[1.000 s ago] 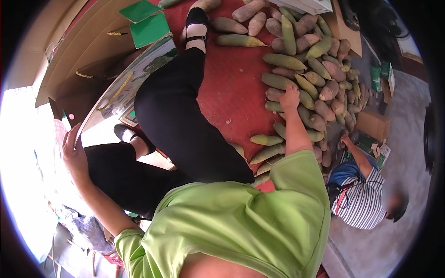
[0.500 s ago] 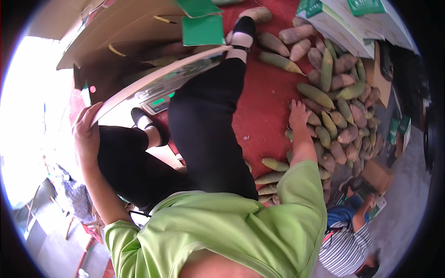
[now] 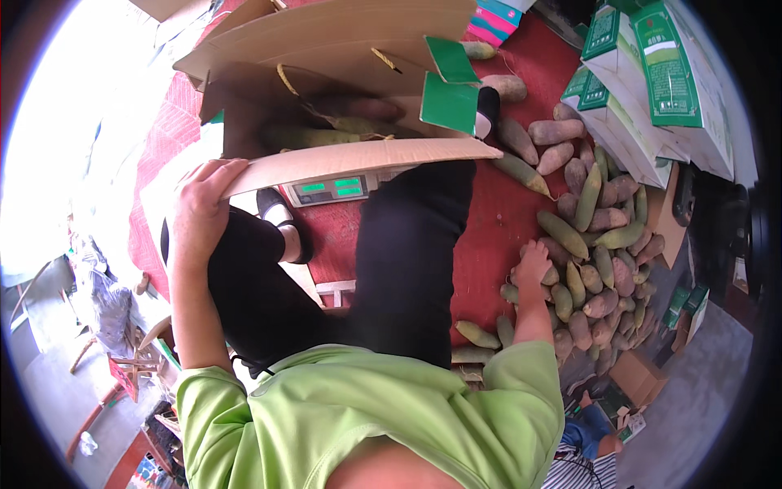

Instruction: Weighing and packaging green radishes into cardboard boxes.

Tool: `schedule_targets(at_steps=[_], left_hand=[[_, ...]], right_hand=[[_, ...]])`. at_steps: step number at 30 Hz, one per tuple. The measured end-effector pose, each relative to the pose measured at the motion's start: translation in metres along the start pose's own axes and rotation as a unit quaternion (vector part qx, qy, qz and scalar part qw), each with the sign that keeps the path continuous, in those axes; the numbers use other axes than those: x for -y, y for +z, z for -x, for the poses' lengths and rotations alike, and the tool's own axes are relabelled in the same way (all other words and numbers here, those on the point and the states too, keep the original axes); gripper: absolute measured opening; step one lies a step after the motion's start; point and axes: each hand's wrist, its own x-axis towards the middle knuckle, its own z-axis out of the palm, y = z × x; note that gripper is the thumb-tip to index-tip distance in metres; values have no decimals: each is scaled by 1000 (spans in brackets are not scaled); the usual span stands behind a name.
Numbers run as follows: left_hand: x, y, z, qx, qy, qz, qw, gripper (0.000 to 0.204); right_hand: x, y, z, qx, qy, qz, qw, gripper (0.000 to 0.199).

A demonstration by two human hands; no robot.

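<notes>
My left hand (image 3: 202, 213) grips the near wall (image 3: 350, 163) of a cardboard box (image 3: 326, 45), fingers hooked over its left corner. Inside the box lie a few radishes (image 3: 305, 136), partly hidden by that wall. A scale (image 3: 330, 189) with a lit green display shows just below the box, between my legs. Out to the right, my right hand (image 3: 533, 265) rests at the left edge of a pile of green and reddish radishes (image 3: 600, 303). Its fingers are curled over a radish, mostly hidden under the hand.
White-and-green cartons (image 3: 627, 122) stand beyond the pile at the upper right. A red mat (image 3: 481, 236) lies under the radishes and my feet. At the lower right is another person in a striped top (image 3: 582, 469). Plastic wrapping (image 3: 106, 301) lies at the left.
My view has turned left, so more of the box's inside and the scale display shows. My right hand's fingers, spread before, are now curled on the pile. My left hand keeps hold of the box.
</notes>
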Motion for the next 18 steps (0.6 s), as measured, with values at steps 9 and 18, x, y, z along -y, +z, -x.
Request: schedule_targets(at_steps=[9, 18], left_hand=[[1, 5, 6, -20, 6, -28, 999, 34], [10, 8, 15, -10, 2, -58, 998, 32]], right_hand=[[-51, -10, 29, -258, 73, -305, 914, 68], [-39, -199, 72, -392, -43, -664, 635, 60]])
